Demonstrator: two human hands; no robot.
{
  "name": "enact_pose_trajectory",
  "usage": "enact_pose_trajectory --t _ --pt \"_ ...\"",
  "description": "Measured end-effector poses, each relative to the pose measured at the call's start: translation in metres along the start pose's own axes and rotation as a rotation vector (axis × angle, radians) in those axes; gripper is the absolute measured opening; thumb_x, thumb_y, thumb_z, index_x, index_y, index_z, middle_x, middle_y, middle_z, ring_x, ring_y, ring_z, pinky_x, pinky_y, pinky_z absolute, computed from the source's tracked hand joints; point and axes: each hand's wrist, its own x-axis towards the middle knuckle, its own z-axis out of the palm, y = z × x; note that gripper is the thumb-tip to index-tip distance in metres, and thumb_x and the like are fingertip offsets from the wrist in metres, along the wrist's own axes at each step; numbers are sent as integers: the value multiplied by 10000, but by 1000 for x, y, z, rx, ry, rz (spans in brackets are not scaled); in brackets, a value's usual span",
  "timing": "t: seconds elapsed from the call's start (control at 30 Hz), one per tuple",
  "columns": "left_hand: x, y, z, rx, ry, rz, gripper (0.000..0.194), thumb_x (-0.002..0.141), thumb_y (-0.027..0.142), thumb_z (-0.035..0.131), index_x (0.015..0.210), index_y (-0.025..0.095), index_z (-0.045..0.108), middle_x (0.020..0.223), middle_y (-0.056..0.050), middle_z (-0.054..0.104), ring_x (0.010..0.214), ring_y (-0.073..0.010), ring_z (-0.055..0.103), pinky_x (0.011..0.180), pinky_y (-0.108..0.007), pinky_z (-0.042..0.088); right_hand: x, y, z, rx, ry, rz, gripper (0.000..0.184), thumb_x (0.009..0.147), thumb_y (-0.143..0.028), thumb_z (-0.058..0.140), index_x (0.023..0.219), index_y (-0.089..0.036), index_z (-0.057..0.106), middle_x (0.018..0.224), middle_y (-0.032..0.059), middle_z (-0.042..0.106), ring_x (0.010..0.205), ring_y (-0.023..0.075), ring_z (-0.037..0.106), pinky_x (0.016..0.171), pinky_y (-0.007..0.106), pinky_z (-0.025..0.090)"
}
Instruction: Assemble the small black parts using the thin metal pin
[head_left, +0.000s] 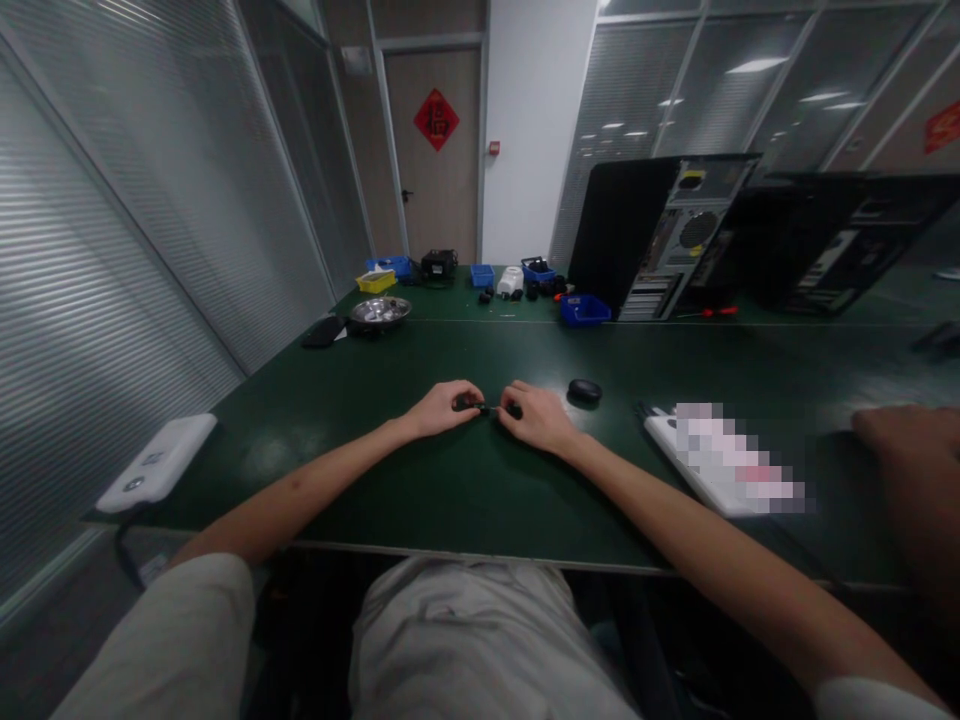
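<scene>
Just above the green tabletop, my left hand (444,410) and my right hand (541,418) face each other, thumbs and fingertips pinched. Between them is a small, thin dark piece (487,410) with what looks like a lighter, metallic bit at its middle. Fingers of both hands close on its two ends, and its kind is too small to make out. A shiny black oval case (585,391) lies to the right, a little beyond my right hand and apart from it.
A white pad-like object (712,460), partly blurred out, lies at right beside another person's hand (904,440). At left rests a white box-shaped device (159,462). Farther back stand a metal bowl (381,312), a blue bin (585,311) and a black computer tower (626,235).
</scene>
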Motion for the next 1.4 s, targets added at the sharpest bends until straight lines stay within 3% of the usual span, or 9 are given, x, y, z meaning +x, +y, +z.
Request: enact_pose_trajectory --t 0.57,1.07,1.4 --pt "1 -6 -1 -90 -12 39 212 965 338 684 1084 202 796 1047 -71 712 906 -177 654 802 -295 486 2 5 7 25 20 -80 180 1014 -381 547 1010 -232 648 1033 30 652 820 158 585 660 281 320" --pt "0 -6 -3 -107 -17 8 254 950 389 699 1077 199 809 1050 -87 722 901 -190 659 820 -319 505 3 5 7 39 -24 -94 232 1059 -396 478 1062 -215 623 1066 44 652 851 160 606 709 277 363" --pt "-1 -8 -4 -74 -18 32 265 956 393 693 1117 214 806 1054 -84 719 910 -190 661 846 -322 501 6 -4 11 -6 -13 -121 248 1067 -410 468 1071 -222 629 1067 37 649 828 153 593 661 276 312"
